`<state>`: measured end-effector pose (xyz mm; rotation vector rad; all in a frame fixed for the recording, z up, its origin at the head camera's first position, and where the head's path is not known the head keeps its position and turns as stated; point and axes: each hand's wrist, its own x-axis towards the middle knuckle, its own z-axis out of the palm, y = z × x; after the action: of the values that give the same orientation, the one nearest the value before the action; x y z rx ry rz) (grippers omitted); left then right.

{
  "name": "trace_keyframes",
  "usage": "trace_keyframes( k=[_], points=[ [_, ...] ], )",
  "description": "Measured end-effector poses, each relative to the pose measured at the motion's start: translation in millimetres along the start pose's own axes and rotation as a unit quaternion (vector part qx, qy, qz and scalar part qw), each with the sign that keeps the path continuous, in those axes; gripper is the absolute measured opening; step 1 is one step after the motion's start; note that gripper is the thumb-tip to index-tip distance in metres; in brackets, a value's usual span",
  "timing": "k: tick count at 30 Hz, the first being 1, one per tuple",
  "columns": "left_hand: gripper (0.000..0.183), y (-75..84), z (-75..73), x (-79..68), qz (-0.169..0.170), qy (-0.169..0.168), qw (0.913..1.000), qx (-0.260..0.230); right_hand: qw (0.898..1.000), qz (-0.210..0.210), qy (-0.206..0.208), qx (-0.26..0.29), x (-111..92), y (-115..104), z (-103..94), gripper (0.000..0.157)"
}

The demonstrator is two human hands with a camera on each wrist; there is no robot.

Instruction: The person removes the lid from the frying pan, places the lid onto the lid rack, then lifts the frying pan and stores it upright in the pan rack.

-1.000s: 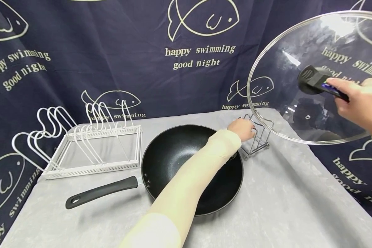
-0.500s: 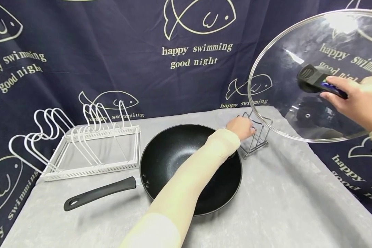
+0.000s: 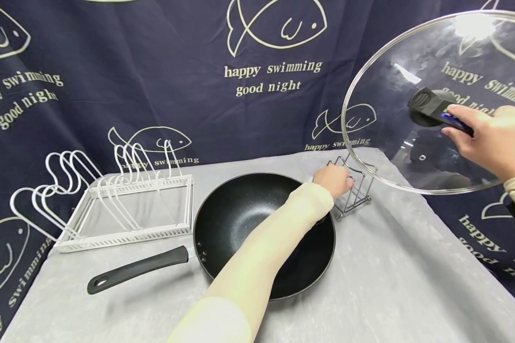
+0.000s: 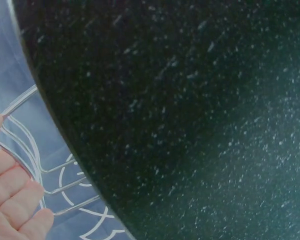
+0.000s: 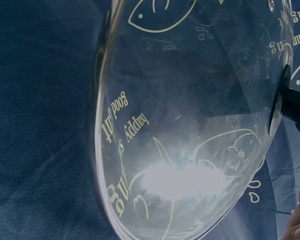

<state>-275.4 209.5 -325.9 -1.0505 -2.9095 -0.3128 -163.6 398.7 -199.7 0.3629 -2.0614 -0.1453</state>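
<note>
My left hand reaches across a black wok and grips the near side of a small metal wire rack at the wok's right. The left wrist view shows that hand's curled fingers against the rack's wires. Up at the right, my right hand holds a large glass lid by its black handle, thumb on top. The lid is tilted on edge in the air, its lower left rim overlapping the rack in view; whether they touch I cannot tell.
A white rack with tall looped wires stands at the left of the grey table. The wok's handle points left toward the table's front. A dark blue fish-print cloth hangs behind.
The lid has risen slightly in the right hand. The left hand stays on the wire rack, and the head view has shifted a little.
</note>
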Motion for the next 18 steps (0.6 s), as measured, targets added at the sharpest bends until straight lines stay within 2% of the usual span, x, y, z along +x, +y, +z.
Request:
trace_keyframes(
  k=[4,11,15,18],
  points=[
    [0.028,2.3,3.1,0.8,0.008,0.003,0.9999,0.014,1.0,0.015,0.007,0.014,-2,3,1.8,0.073],
    [0.037,1.6,6.1,-2.2,0.043,-0.015,0.9977,0.05,1.0,-0.004,0.022,0.009,-5,5,3.4,0.051],
    [0.041,-0.1,8.9,-5.2,0.05,-0.01,0.9969,0.059,0.999,0.001,0.034,0.004,-5,3,6.2,0.055],
    [0.05,-1.8,11.9,-6.7,0.066,-0.01,0.993,0.098,1.0,0.0,0.031,-0.006,-5,1,6.1,0.058]
  ],
)
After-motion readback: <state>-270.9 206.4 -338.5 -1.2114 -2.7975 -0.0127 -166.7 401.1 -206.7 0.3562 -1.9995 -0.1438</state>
